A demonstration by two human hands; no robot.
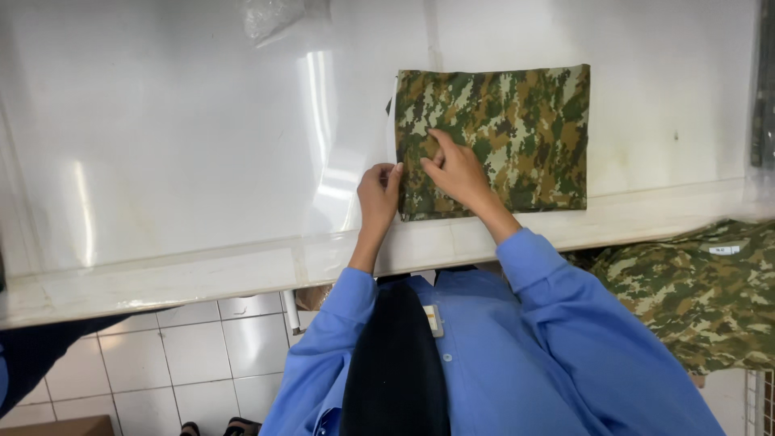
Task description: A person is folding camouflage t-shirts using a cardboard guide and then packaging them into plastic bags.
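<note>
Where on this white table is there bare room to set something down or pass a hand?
The widest bare stretch of the table lies left of the folded camouflage cloth, up to the crumpled clear plastic at the far edge. A narrower strip runs right of the cloth. It is crowded at the cloth's near left corner, where the left hand and right hand work.

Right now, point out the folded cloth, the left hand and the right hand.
Folded cloth (525, 113): head view, upper middle of its top face.
Left hand (378, 194): head view, back of hand.
Right hand (458, 171): head view, back of hand.
</note>
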